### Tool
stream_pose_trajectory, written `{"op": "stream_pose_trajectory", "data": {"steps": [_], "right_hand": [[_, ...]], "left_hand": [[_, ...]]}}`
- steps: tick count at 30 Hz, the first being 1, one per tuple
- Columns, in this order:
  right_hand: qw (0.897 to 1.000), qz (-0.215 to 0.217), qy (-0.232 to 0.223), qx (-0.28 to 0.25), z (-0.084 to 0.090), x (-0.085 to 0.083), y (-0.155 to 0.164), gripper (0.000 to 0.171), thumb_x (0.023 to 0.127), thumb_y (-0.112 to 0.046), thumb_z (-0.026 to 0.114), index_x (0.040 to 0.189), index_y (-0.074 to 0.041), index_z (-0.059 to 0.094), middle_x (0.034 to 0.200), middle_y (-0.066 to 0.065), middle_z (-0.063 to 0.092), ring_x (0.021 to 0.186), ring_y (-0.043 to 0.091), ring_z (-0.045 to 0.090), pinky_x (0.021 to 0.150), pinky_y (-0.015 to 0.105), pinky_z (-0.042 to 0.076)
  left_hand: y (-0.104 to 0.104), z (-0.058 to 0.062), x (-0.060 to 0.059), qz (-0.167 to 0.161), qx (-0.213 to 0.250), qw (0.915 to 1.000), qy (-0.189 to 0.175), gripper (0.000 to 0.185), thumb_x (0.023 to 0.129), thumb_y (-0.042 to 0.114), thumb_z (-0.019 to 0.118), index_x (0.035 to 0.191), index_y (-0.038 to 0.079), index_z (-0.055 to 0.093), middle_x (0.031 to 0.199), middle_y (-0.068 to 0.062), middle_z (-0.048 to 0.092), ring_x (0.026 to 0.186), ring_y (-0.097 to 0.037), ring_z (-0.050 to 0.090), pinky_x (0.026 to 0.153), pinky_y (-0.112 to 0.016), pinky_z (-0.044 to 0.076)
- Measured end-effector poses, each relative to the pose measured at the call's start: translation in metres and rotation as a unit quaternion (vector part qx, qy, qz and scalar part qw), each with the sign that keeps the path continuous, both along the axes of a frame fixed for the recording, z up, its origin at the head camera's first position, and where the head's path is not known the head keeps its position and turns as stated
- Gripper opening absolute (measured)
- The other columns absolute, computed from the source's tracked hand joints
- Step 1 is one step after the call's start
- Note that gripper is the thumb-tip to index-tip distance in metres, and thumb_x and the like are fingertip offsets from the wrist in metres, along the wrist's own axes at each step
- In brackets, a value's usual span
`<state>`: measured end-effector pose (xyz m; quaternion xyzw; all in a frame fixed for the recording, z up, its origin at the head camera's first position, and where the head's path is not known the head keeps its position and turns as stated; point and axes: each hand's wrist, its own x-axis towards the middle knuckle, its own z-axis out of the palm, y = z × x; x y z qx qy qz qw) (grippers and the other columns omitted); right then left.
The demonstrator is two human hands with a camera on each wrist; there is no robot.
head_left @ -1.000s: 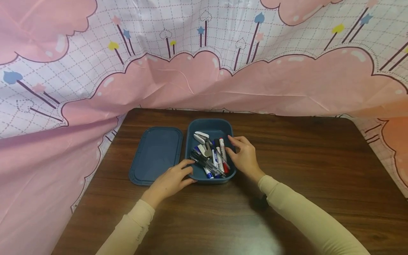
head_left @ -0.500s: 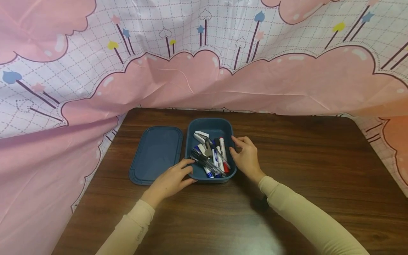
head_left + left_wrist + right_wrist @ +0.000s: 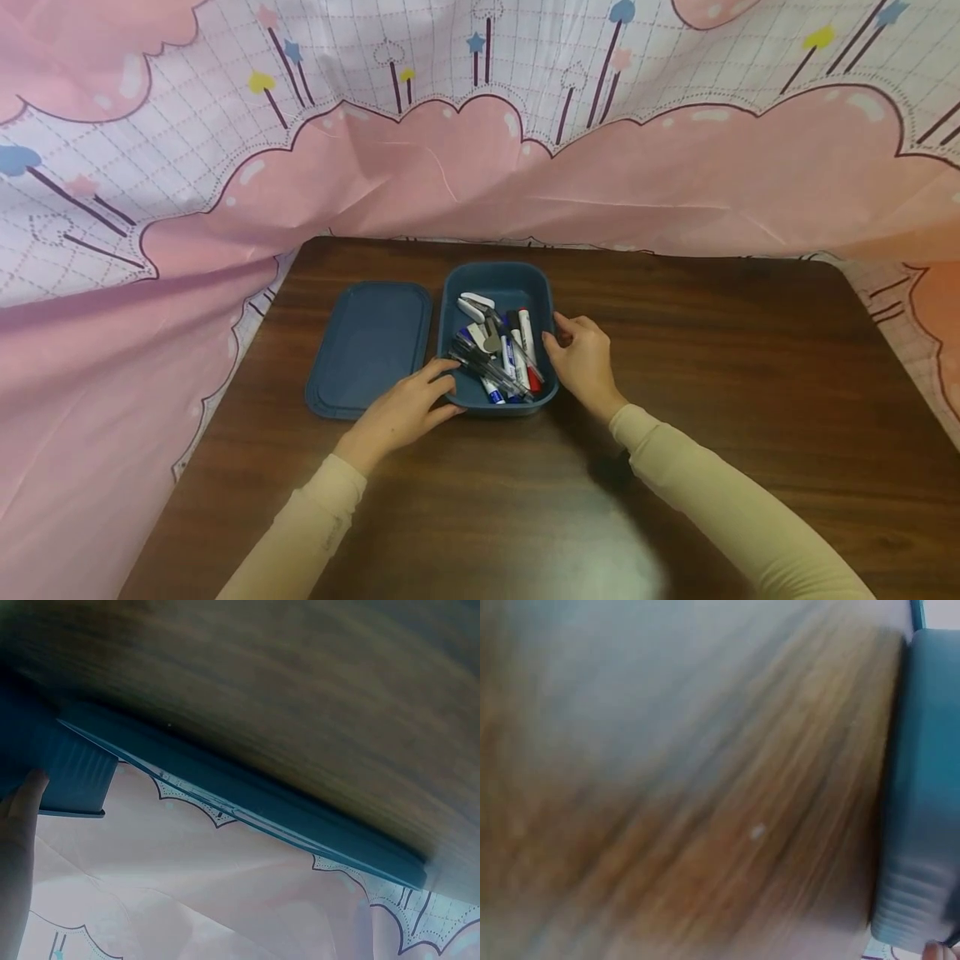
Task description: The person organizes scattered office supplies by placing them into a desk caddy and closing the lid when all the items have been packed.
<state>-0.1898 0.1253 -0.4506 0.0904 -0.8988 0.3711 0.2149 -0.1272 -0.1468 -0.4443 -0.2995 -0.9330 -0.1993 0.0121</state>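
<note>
A dark blue plastic box (image 3: 495, 409) without its lid stands on the table. Inside it lie several clear-barrelled black pens (image 3: 491, 372), white markers (image 3: 526, 329) with red, black or blue caps, and a small white two-armed item (image 3: 471, 308). My left hand (image 3: 401, 414) is at the box's near left corner, fingertips against its side; the left wrist view shows a finger (image 3: 28, 799) over the ribbed wall. My right hand (image 3: 585, 358) has thumb and fingers at the outside of the right wall. In the right wrist view, fingertips (image 3: 934, 951) show at the box's end.
The matching blue lid (image 3: 371, 346) lies flat left of the box, close beside my left hand. Brown wood-grain table top (image 3: 720, 400) stretches to the right and front. A pink and white patterned cloth (image 3: 420, 179) hangs behind the table and along its left.
My right hand's fingertips have shifted from over the right rim to the wall's outside. My left hand stays at its corner. The whole head view has tilted, so everything sits slightly higher.
</note>
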Motion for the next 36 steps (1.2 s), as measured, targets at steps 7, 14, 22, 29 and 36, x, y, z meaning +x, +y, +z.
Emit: {"op": "stream_pose_trajectory", "data": {"steps": [7,14,22,29,36], "right_hand": [[0.998,0.009,-0.065,0.025,0.0046,0.0056,0.0003,0.043,0.083,-0.01,0.071,0.119,0.01,0.063,0.085,0.023,0.069,0.072,0.029,0.068,0.066,0.043,0.056],[0.998,0.011,-0.065,0.021,0.0049,0.0064,0.0004,0.042,0.084,-0.008,0.069,0.121,0.01,0.062,0.082,0.02,0.067,0.069,0.026,0.065,0.061,0.038,0.054],[0.998,0.014,-0.057,0.009,0.0028,0.0078,-0.0002,0.041,0.083,-0.006,0.07,0.121,0.008,0.063,0.08,0.017,0.066,0.065,0.023,0.063,0.057,0.026,0.048],[0.999,0.014,-0.042,0.017,0.0023,0.0072,-0.001,0.039,0.082,-0.005,0.068,0.119,0.009,0.064,0.074,0.015,0.064,0.063,0.022,0.057,0.055,0.025,0.042],[0.999,0.013,-0.039,0.021,0.0029,0.0065,-0.0013,0.038,0.081,-0.003,0.067,0.117,0.01,0.064,0.072,0.015,0.063,0.063,0.024,0.057,0.056,0.027,0.042]], "left_hand": [[-0.0006,-0.002,-0.0024,-0.006,0.0,1.0,0.007,0.021,0.091,0.03,0.068,0.104,0.013,0.066,0.142,-0.008,0.049,0.109,-0.024,0.066,0.082,-0.033,0.057],[-0.0016,-0.004,-0.0038,-0.014,0.0,0.9996,0.024,0.021,0.091,0.029,0.069,0.104,0.013,0.067,0.141,-0.008,0.05,0.101,-0.02,0.068,0.078,-0.03,0.057],[-0.0017,-0.0046,-0.0021,-0.009,-0.002,0.9997,0.022,0.022,0.091,0.03,0.068,0.105,0.013,0.067,0.142,-0.007,0.05,0.099,-0.019,0.068,0.078,-0.031,0.057],[-0.0016,-0.0022,-0.002,-0.008,-0.002,0.9999,0.012,0.021,0.091,0.031,0.068,0.103,0.013,0.067,0.142,-0.007,0.049,0.099,-0.02,0.068,0.077,-0.031,0.057],[-0.0016,0.0014,-0.0021,-0.011,0.003,0.9999,0.008,0.024,0.091,0.03,0.069,0.107,0.012,0.068,0.143,-0.009,0.049,0.113,-0.027,0.064,0.084,-0.035,0.057]]}}
